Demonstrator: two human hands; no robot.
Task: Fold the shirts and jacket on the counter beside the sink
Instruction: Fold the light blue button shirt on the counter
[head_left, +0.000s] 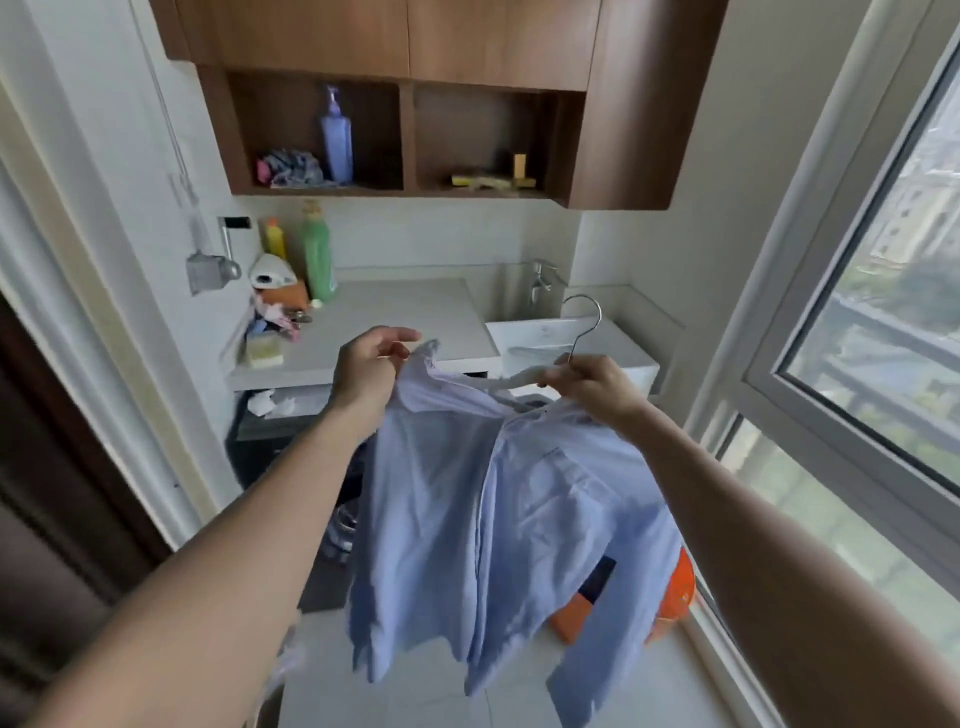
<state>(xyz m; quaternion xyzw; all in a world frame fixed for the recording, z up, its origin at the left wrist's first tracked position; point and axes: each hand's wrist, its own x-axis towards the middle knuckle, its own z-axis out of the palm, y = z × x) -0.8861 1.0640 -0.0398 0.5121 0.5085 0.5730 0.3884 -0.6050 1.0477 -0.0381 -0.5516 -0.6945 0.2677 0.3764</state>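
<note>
Light blue shirt (493, 499) hangs in mid-air before the bench (405, 322), not yet laid down; left hand (371, 364) pinches one shoulder, seemingly to slip it off the hanger (522, 378); right hand (587, 387) grips the hanger's neck, steadying it.

The grey counter (405, 322) bears a green bottle (318, 254), a yellow bottle (275, 238), a sponge (265, 352).

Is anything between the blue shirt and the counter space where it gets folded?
Nothing visible does. The left hand pinches the shirt, the right hand grips the hanger partly inside it, both before the counter; clutter sits only at its left end.
</note>
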